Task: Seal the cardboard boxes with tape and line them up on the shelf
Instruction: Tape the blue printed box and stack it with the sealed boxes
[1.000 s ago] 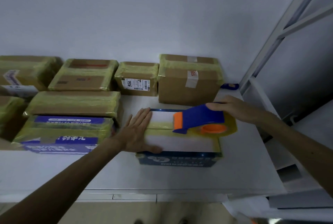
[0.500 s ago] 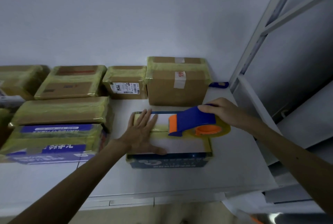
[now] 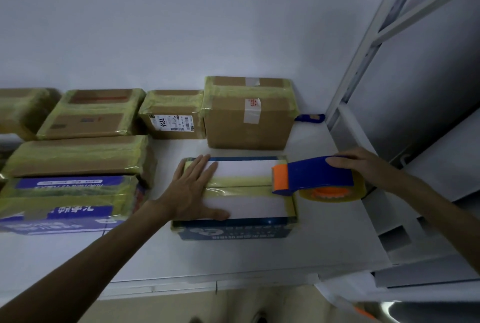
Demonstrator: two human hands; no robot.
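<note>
A white-topped box with blue sides [image 3: 249, 208] lies on the white shelf [image 3: 324, 239]. A strip of yellowish tape [image 3: 241, 184] runs along its middle seam. My left hand [image 3: 193, 190] presses flat on the box's left end with straight fingers. My right hand [image 3: 363, 164] grips a blue and orange tape dispenser [image 3: 311, 176] at the box's right end; its tape roll [image 3: 332, 192] hangs past the box's edge.
Several taped cardboard boxes stand along the wall, the tallest [image 3: 249, 115] just behind the white box, a labelled one [image 3: 172, 115] to its left. More taped boxes [image 3: 75, 159] are stacked at left. A small blue object [image 3: 310, 117] lies by the metal shelf post [image 3: 363, 50].
My right hand has drawn the tape dispenser rightward along the seam to the box's right end, leaving tape behind it. My left hand stays pressed on the left end.
</note>
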